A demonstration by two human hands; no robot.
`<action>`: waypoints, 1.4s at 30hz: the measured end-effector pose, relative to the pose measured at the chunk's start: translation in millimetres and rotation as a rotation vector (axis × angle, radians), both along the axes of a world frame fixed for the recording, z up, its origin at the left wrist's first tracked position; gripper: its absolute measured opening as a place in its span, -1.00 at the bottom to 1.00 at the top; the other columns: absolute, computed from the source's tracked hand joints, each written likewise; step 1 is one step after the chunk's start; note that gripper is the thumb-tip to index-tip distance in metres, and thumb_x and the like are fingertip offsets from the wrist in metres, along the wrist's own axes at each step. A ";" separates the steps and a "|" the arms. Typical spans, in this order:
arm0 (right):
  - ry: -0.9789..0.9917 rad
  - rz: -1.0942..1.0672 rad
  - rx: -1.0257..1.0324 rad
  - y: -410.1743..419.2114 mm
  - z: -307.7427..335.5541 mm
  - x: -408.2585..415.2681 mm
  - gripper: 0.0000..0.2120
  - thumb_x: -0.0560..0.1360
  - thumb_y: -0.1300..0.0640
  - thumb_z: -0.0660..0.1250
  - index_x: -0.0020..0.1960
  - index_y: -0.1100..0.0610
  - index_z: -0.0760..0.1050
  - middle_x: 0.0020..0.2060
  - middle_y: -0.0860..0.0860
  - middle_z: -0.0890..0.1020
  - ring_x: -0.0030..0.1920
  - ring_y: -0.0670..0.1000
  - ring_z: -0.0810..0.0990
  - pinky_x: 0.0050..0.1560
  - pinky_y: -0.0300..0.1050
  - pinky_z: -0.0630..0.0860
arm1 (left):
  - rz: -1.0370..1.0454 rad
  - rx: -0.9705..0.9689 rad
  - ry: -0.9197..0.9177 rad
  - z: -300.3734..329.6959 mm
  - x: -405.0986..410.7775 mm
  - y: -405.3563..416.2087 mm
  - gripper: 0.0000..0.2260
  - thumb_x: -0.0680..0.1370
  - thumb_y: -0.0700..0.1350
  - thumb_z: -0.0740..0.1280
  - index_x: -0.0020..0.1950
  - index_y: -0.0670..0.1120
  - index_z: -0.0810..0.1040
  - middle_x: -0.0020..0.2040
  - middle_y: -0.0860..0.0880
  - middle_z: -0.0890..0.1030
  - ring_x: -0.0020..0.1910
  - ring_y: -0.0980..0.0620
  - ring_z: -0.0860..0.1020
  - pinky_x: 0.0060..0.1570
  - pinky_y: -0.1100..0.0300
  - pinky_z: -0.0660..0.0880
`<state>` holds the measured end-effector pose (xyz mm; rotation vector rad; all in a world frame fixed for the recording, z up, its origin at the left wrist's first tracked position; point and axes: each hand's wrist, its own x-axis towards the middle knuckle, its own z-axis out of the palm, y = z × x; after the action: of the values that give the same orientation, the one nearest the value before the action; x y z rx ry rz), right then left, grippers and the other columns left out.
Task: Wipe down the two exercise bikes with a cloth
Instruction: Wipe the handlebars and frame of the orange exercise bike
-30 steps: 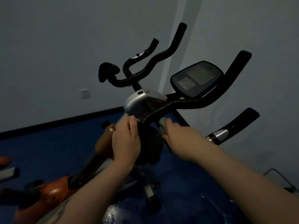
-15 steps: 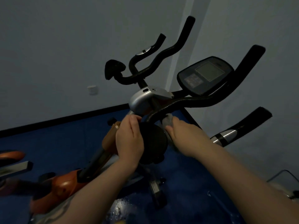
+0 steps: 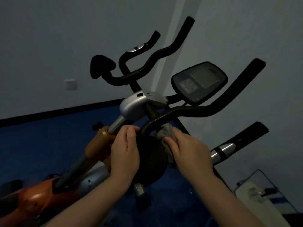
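Note:
An orange exercise bike (image 3: pixel 98 145) stands in front of me with black curved handlebars (image 3: pixel 188 110), a silver stem cover (image 3: pixel 132 105) and a dark console (image 3: pixel 199 81). A round black pad (image 3: pixel 151 158) sits on the near end of the handlebar. My left hand (image 3: pixel 125 154) grips the pad's left edge. My right hand (image 3: pixel 188 151) holds a grey cloth (image 3: pixel 167 132) bunched against the pad's right side, just under the bar. No second bike shows clearly.
Blue floor (image 3: pixel 41 145) runs to grey walls with a black skirting and a wall socket (image 3: pixel 71 84). A handle with a silver sensor (image 3: pixel 224 148) juts out at right. A pale object with a wire frame (image 3: pixel 255 194) lies on the floor at lower right.
The view has drawn closer to the handlebar. My right hand has slid the cloth slightly up along the pad's right side. My left hand keeps its hold on the pad.

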<state>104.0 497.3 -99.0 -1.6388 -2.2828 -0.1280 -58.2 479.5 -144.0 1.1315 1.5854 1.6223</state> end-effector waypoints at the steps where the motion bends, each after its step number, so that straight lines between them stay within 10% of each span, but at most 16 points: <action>1: 0.108 0.008 0.031 -2.0 5.3 -0.9 -0.64 0.56 -0.21 0.09 0.11 -0.02 0.50 -0.23 -0.08 0.57 -0.22 -0.04 0.51 -0.34 -0.21 0.31 | 0.008 0.004 -0.001 -0.6 -0.7 -0.2 -0.71 0.58 0.05 0.02 -0.12 0.07 0.51 -0.16 0.19 0.55 -0.17 0.30 0.50 -0.22 0.54 0.35; 4: 0.326 0.124 0.138 12.7 26.9 -3.1 -0.72 0.54 -0.14 0.18 0.01 0.01 0.55 -0.24 -0.10 0.54 -0.17 -0.06 0.45 -0.22 -0.27 0.34 | 0.026 -0.006 0.012 -1.7 -0.4 -2.1 -0.70 0.57 0.11 0.02 -0.13 0.09 0.51 -0.16 0.17 0.55 -0.17 0.27 0.51 -0.22 0.52 0.34; 10: -0.123 0.620 -0.114 69.8 46.0 -39.3 -0.67 0.52 -0.09 0.25 0.22 -0.01 0.56 0.16 0.07 0.51 0.18 0.05 0.42 0.14 -0.02 0.37 | 0.056 -0.064 0.013 -6.4 -0.9 -0.6 -0.71 0.53 0.20 0.03 -0.17 0.10 0.45 -0.21 0.14 0.53 -0.23 0.20 0.51 -0.30 0.39 0.36; 16: -0.249 0.892 -0.133 80.9 37.7 -38.3 -0.71 0.52 0.00 0.25 0.14 0.06 0.62 0.06 0.13 0.59 -0.01 0.11 0.53 -0.09 0.07 0.50 | 0.113 -0.107 0.013 -7.4 1.3 -0.9 -0.69 0.50 0.27 0.04 -0.25 0.10 0.37 -0.28 0.13 0.49 -0.33 0.18 0.46 -0.38 0.32 0.32; 42: -0.310 0.763 0.018 104.0 51.7 -24.6 -0.67 0.51 -0.08 0.22 0.14 0.07 0.58 0.00 0.09 0.57 -0.01 0.09 0.49 -0.04 -0.07 0.36 | 0.055 -0.048 -0.001 -6.1 -0.3 0.9 -0.71 0.53 0.15 0.05 -0.15 0.08 0.51 -0.16 0.12 0.56 -0.12 0.13 0.54 -0.18 0.23 0.43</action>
<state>79.5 601.3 -47.3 -0.6741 -2.9553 -0.2248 -58.5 480.4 -150.2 1.0708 1.6597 1.6103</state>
